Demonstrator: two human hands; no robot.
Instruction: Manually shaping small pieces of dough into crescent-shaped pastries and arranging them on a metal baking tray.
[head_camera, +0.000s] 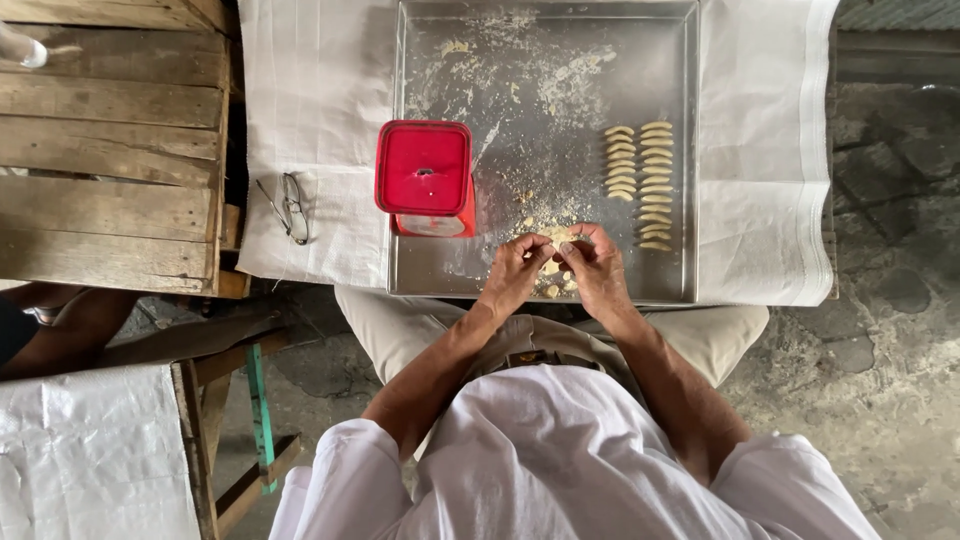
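Your left hand (515, 262) and right hand (592, 262) pinched a pale dough piece (553, 240) together over the metal tray's (690, 150) near edge, so any slip likely dropped it off the rim or smudged the shaped crescents (640, 185) nearby.

Beside the tray, on the left, we see spectacles (289, 206) lying folded on a white woven sheet (315, 110) that covers the bench. Left of the sheet stands a crate (110, 150) of rough wooden planks. A second white sheet (85, 455) lies at lower left, over a wooden frame with one green leg (259, 405). Another person's arm (65, 330) shows below the crate. On the right we see a grey stone floor (890, 300), cracked and uneven.
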